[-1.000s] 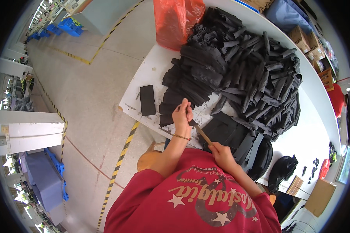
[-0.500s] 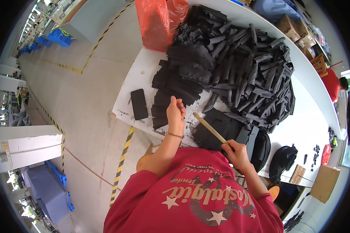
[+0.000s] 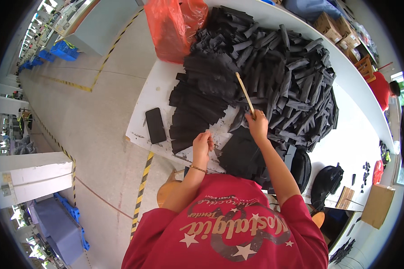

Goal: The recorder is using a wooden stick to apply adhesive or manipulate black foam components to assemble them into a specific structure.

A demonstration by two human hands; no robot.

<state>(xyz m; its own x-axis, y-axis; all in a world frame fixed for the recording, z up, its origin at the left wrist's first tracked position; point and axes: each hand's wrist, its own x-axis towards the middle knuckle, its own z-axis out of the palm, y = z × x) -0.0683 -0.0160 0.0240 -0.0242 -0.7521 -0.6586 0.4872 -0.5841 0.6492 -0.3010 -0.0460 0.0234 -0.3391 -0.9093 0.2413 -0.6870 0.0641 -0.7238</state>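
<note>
My right hand [image 3: 257, 127] grips the lower end of a thin, pale wooden stick [image 3: 244, 92] with a slightly wider tip. That tip points away from me, over a heap of black fabric strips [image 3: 296, 76]. Nearer to me, my left hand [image 3: 203, 142] is closed with its fingers curled; what they hold, if anything, is hidden. It is beside a fanned-out row of overlapping black strips [image 3: 188, 121]. Flat black pieces [image 3: 238, 154] lie between my two forearms on the white table [image 3: 137, 119].
A black phone [image 3: 155, 125] lies near the table's left edge. An orange-red plastic bag [image 3: 168, 31] stands at the far left corner. To the right are a black bag [image 3: 326, 184] and a cardboard box [image 3: 378, 206]. Farther right, a person in red [image 3: 380, 93] is visible.
My right hand has moved forward and the stick has swung from pointing left to pointing away, over the black strips. My left hand has come back slightly toward me.
</note>
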